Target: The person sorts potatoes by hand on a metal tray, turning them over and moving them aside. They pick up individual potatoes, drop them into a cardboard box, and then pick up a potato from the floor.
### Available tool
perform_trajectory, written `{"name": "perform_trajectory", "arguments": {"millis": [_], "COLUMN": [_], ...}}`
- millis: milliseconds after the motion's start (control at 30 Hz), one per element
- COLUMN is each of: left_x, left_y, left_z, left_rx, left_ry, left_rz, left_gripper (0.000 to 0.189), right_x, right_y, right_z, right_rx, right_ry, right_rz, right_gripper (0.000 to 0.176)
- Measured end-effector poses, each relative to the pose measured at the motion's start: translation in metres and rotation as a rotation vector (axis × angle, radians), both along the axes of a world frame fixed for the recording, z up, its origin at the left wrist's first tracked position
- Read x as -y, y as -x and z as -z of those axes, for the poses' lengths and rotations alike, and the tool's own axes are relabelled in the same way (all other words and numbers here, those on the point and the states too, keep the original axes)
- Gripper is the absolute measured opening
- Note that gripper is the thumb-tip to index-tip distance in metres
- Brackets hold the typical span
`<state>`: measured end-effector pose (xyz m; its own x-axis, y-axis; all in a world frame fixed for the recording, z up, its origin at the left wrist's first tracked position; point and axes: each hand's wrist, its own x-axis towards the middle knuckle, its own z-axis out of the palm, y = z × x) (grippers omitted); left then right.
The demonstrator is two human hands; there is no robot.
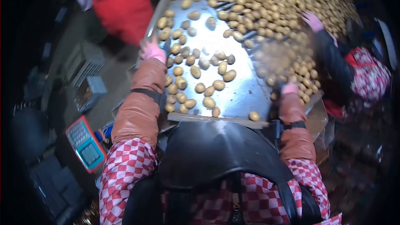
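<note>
My left hand, in a pink glove, rests at the left rim of a metal sorting table, its fingers partly spread. Beside it lie loose potatoes, scattered over the bare metal. On the right, my right hand, also pink-gloved, is at the edge of a potato pile. Motion blurs its fingers, and whether it grips a potato cannot be made out. Just beyond it, a patch of potatoes is smeared by motion.
A large heap of potatoes covers the far end. At right, another person's pink-gloved hand reaches over the heap. Someone in red stands at upper left. An orange-framed scale display and a blue-grey box are at left.
</note>
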<state>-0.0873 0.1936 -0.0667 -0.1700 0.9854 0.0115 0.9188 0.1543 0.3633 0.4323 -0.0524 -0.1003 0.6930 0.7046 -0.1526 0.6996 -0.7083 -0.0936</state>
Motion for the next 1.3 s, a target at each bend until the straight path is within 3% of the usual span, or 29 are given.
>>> {"name": "perform_trajectory", "arguments": {"millis": [67, 133, 200, 267, 300, 333, 367, 400, 433, 467, 533, 600, 667, 733, 800, 833, 867, 933, 1000, 1067, 1133, 1167, 1233, 1300], "left_x": [-0.006, 0.02, 0.055, 0.081, 0.088, 0.092, 0.098, 0.106, 0.115, 0.123, 0.139, 0.147, 0.15, 0.143, 0.141, 0.141, 0.141, 0.136, 0.129, 0.123, 0.121, 0.122, 0.131, 0.148], "left_y": [-0.026, -0.075, -0.11, -0.107, -0.098, -0.085, -0.071, -0.058, -0.053, -0.051, -0.056, -0.063, -0.068, -0.079, -0.081, -0.081, -0.083, -0.087, -0.098, -0.105, -0.106, -0.106, -0.102, -0.084], "left_z": [0.037, 0.019, -0.023, -0.011, -0.007, -0.005, 0.001, 0.007, 0.005, 0.001, 0.01, 0.027, 0.038, 0.016, 0.01, 0.012, 0.013, 0.008, -0.006, -0.008, -0.006, -0.005, 0.002, 0.008], "left_rx": [0.061, -0.118, -0.236, -0.16, -0.153, -0.143, -0.136, -0.109, -0.094, -0.081, 0.04, -0.273, -0.265, -0.125, -0.144, -0.167, -0.189, -0.191, -0.166, -0.157, -0.149, -0.163, -0.172, -0.3], "left_ry": [0.011, 0.189, 0.443, 0.364, 0.374, 0.383, 0.296, 0.232, 0.213, 0.192, 0.206, 0.105, 0.117, 0.121, 0.144, 0.158, 0.172, 0.209, 0.29, 0.291, 0.275, 0.268, 0.298, 0.152], "left_rz": [0.051, 0.155, 0.436, 0.562, 0.599, 0.636, 0.71, 0.754, 0.761, 0.766, 0.768, 0.899, 0.914, 0.94, 0.95, 0.956, 0.964, 0.975, 0.964, 0.968, 0.98, 1.011, 1.155, 1.377], "left_gripper": [0.066, 0.078, 0.084, 0.08, 0.079, 0.079, 0.077, 0.075, 0.076, 0.076, 0.08, 0.081, 0.084, 0.086, 0.086, 0.087, 0.087, 0.088, 0.087, 0.088, 0.09, 0.09, 0.089, 0.081], "right_x": [-0.015, -0.01, -0.011, -0.02, -0.023, -0.028, -0.04, -0.056, -0.069, -0.066, -0.09, -0.1, -0.08, -0.057, -0.046, -0.04, -0.041, -0.053, -0.097, -0.129, -0.155, -0.164, -0.171, -0.172], "right_y": [0.072, 0.098, 0.136, 0.143, 0.138, 0.118, 0.097, 0.088, 0.058, -0.007, 0.007, 0.095, 0.131, 0.164, 0.154, 0.145, 0.13, 0.108, 0.092, 0.093, 0.11, 0.117, 0.132, 0.119], "right_z": [-0.054, -0.026, -0.039, -0.058, -0.064, -0.054, -0.054, -0.088, -0.073, 0.009, -0.004, -0.069, -0.037, -0.059, -0.066, -0.072, -0.079, -0.041, -0.063, -0.073, -0.057, -0.057, -0.049, -0.047], "right_rx": [-0.17, -0.177, -0.269, -0.748, -1.05, -0.728, -0.747, -0.588, -0.523, -0.489, -0.127, -0.228, -0.211, -0.302, -0.564, -0.576, -0.989, -0.937, -0.838, -0.507, -0.277, -0.23, -0.097, -0.124], "right_ry": [-0.033, -0.099, -0.129, -0.171, -0.305, -0.331, -0.532, -0.517, -0.626, -0.779, 0.017, -0.046, -0.117, 0.034, 0.221, 0.17, 0.098, -0.232, -0.329, -0.292, -0.054, 0.1, 0.14, 0.134], "right_rz": [0.026, -0.286, -0.371, -0.331, -0.155, -0.228, -0.139, -0.026, -0.031, -0.006, -0.14, 0.005, -0.297, -0.44, -0.622, -0.733, -0.476, -0.196, -0.119, -0.267, -0.349, -0.413, -0.4, -0.407], "right_gripper": [0.075, 0.068, 0.057, 0.039, 0.033, 0.031, 0.03, 0.03, 0.038, 0.052, 0.067, 0.07, 0.07, 0.066, 0.062, 0.053, 0.041, 0.033, 0.034, 0.04, 0.044, 0.048, 0.047, 0.047]}}
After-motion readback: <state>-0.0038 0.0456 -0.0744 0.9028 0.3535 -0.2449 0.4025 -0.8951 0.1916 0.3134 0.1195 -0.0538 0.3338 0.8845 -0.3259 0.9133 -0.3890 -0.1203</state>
